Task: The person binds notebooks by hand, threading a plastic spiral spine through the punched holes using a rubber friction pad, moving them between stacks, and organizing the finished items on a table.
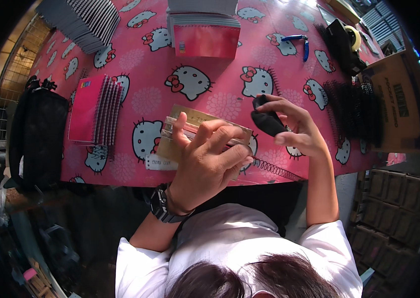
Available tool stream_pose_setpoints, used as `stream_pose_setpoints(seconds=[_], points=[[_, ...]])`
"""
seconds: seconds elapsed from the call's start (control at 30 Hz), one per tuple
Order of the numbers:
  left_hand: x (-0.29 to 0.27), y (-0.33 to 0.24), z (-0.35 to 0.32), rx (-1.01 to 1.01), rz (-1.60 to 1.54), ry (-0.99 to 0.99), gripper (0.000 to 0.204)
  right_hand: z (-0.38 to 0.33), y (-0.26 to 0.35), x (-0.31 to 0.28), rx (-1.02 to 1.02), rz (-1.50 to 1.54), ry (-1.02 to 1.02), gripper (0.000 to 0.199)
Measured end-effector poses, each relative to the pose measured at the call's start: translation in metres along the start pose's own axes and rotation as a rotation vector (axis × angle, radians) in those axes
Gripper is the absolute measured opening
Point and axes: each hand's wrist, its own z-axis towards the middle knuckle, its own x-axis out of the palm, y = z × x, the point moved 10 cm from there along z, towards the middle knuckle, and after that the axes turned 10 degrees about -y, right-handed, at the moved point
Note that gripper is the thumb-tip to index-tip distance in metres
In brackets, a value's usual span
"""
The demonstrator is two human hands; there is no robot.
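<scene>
Left hand (210, 159), wristwatch (163, 203) on its wrist, lies over a tan notebook (190, 119) near the table's front edge, fingers curled and pressed down on a clear plastic strip (170, 130) along the notebook's top; thumb up at the left end. The notebook sits mostly under and just beyond this hand. Right hand (294, 129) is just to the right, fingers closed around a black handheld tool (267, 119), its tip close to the notebook's right edge. A loose spiral wire (274, 170) lies below the right hand on the pink cartoon-cat tablecloth (220, 74). Further left lies a pink notebook stack (93, 109); black spiral coils (356, 109) to the right; another notebook pile (205, 35) at the far side.
</scene>
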Motion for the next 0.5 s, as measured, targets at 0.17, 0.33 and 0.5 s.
stream_pose_setpoints(seconds=[0.17, 0.33, 0.5], points=[[-0.004, -0.003, 0.006, -0.067, -0.027, -0.035, 0.013, -0.009, 0.006, -0.015, -0.041, 0.129, -0.016, 0.072], [-0.001, 0.0, 0.007, -0.051, -0.005, 0.019, 0.012, -0.013, 0.002, -0.003, -0.013, 0.107, 0.007, 0.072], [-0.004, 0.005, 0.009, -0.059, -0.123, 0.072, 0.018, -0.016, 0.006, 0.004, -0.029, 0.141, 0.036, 0.073]])
